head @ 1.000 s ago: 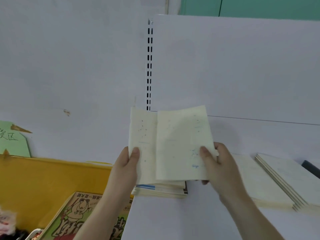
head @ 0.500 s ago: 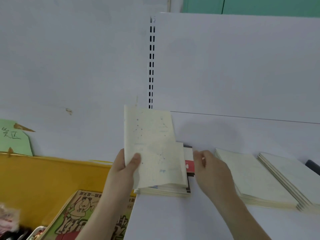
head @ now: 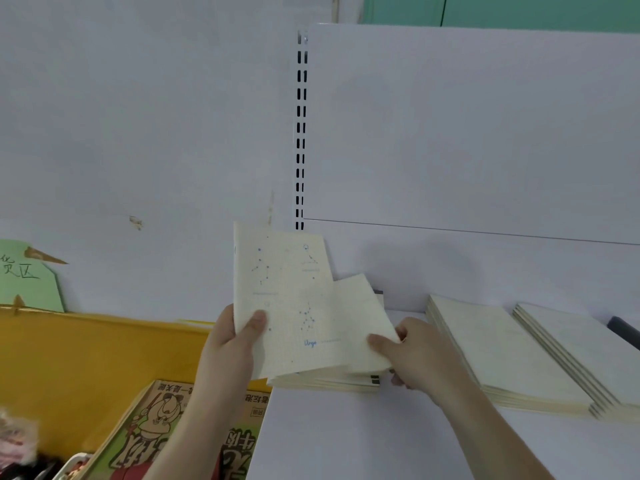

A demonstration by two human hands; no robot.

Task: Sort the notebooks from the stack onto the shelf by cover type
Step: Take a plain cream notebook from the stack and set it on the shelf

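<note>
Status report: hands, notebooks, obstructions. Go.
Left hand grips constellation notebook, upright. Right hand pinches next cream notebook over the stack. Two sorted piles right; path clear.

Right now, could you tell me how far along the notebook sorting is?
Done: two piles of cream notebooks and lie on the white shelf. In hand: the left hand holds up a constellation-cover notebook while the right hand pulls a plain one. Left: the source stack beneath holds several more.
</note>
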